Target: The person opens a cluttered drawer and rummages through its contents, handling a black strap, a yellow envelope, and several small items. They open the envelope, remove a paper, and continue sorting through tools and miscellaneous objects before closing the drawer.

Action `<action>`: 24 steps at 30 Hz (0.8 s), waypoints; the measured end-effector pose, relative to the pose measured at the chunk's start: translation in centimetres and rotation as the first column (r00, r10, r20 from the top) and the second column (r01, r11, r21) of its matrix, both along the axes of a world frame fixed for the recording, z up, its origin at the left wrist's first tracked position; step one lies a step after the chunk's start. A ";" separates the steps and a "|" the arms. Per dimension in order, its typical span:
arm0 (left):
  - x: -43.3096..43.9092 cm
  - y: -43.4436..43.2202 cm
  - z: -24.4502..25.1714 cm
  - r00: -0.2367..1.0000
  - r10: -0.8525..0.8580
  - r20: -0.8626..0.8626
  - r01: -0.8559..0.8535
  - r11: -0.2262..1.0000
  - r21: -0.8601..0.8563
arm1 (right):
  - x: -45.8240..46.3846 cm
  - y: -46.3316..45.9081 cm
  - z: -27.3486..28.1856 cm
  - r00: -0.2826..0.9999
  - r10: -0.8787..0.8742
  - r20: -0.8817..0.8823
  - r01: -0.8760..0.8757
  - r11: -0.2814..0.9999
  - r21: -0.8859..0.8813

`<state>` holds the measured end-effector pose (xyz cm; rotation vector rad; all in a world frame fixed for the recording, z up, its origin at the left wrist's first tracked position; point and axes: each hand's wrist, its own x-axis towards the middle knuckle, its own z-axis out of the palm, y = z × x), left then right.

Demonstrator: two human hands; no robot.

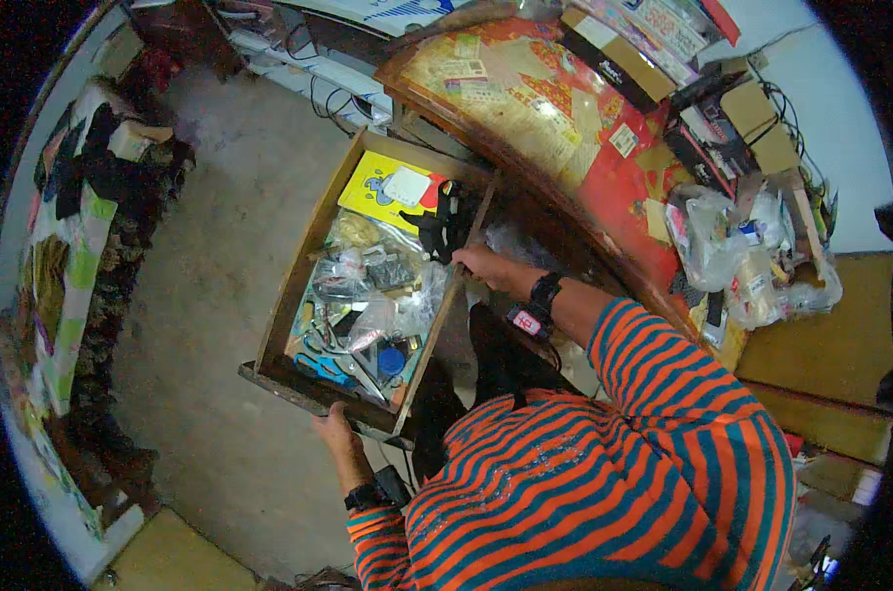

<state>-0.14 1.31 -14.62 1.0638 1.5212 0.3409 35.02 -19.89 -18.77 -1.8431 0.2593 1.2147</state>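
Note:
A wooden drawer [284,295] is out in front of my body, over the floor, its far end near a desk. My left hand [337,432] grips the drawer's front panel at the near end. On the drawer's right side wall, my right hand [483,267] holds the rim. Inside lie blue-handled scissors [336,371], a round blue lid or container [391,361], clear plastic bags [376,321] and a yellow printed sheet or packet [369,185]. A white square item [407,186] rests on the yellow one, with a black object [439,225] beside it.
The wooden desk [565,111], topped with red and paper coverings, stands beyond the drawer. Boxes [616,63] and plastic bags [712,236] crowd its far side. Draped cloths [77,281] line the left edge. Concrete floor [195,310] lies between; cables [336,103] hang near the desk.

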 end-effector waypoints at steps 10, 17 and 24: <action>-0.5 0.1 -1.5 0.983 0.067 0.171 -0.069 0.998 0.008 | -1.0 -0.3 -3.3 0.985 -0.158 0.072 0.142 0.972 0.189; -1.9 0.7 -1.9 0.972 -0.036 0.231 0.034 0.999 0.009 | -1.2 -1.2 -3.0 0.991 0.008 0.132 -0.035 0.978 0.208; -2.5 1.4 -4.0 0.962 -0.061 0.265 0.022 0.989 0.147 | -3.6 -1.1 -2.7 0.991 -0.119 0.063 0.114 0.991 0.069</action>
